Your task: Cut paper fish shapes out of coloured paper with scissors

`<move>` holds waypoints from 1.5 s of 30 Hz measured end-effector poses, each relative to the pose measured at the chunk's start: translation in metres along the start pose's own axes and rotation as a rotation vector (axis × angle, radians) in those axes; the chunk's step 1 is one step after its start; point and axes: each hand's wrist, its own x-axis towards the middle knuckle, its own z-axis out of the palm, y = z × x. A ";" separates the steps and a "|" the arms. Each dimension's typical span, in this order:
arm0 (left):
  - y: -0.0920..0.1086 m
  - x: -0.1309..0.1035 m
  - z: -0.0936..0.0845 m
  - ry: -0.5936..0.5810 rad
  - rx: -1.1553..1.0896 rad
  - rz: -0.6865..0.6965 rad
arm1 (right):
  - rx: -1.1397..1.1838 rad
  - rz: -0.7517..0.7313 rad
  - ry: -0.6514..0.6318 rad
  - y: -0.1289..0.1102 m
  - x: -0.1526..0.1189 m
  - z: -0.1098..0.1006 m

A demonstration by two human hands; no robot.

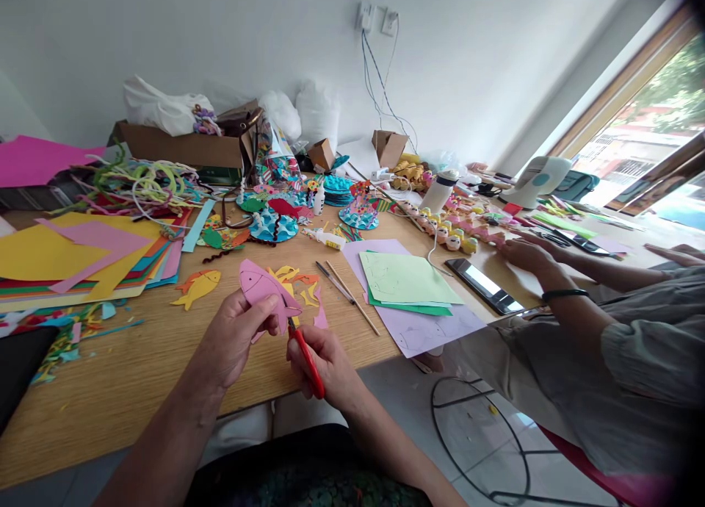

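Observation:
My left hand (234,338) pinches a pink paper fish (256,283) with a drawn eye and gill line, its head pointing up and left. Red-handled scissors (308,364) are gripped in my right hand (324,360), their blades at the fish's tail end and partly hidden by the paper. Behind the fish lie yellow and orange paper scraps (308,290) and a pink offcut (320,312). Left of my hands, an orange and yellow paper fish (199,286) rests on the wooden table (165,360).
Coloured paper sheets (66,250) are stacked at left. To the right lie a pen (335,281), a wooden stick (352,297), green sheets (410,275) over lilac paper, and a phone (485,285). A co-worker's hands (529,257) work at far right. Pipe cleaners (148,180) and decorated crafts stand behind.

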 end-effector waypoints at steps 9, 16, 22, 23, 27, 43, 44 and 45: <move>-0.001 0.000 0.000 0.002 0.030 0.013 | -0.007 0.011 -0.023 -0.002 0.001 -0.001; 0.003 -0.002 0.005 0.042 0.049 0.030 | -0.035 -0.007 -0.042 -0.001 0.000 -0.001; 0.001 -0.001 0.005 0.035 0.035 0.030 | -0.025 -0.006 -0.035 -0.003 -0.001 -0.001; 0.000 -0.001 0.005 0.032 0.033 0.032 | -0.020 -0.006 -0.033 -0.003 0.000 -0.001; 0.001 -0.001 0.005 0.017 0.030 0.026 | 0.003 0.003 -0.015 -0.001 0.000 -0.001; -0.001 -0.001 0.001 0.002 0.004 -0.015 | -0.002 -0.009 0.007 -0.001 -0.002 -0.001; -0.002 -0.001 0.001 0.006 0.004 -0.015 | -0.006 -0.007 0.008 -0.001 -0.002 -0.001; -0.002 -0.001 0.001 0.014 0.001 -0.017 | -0.009 -0.005 0.007 0.000 -0.002 -0.001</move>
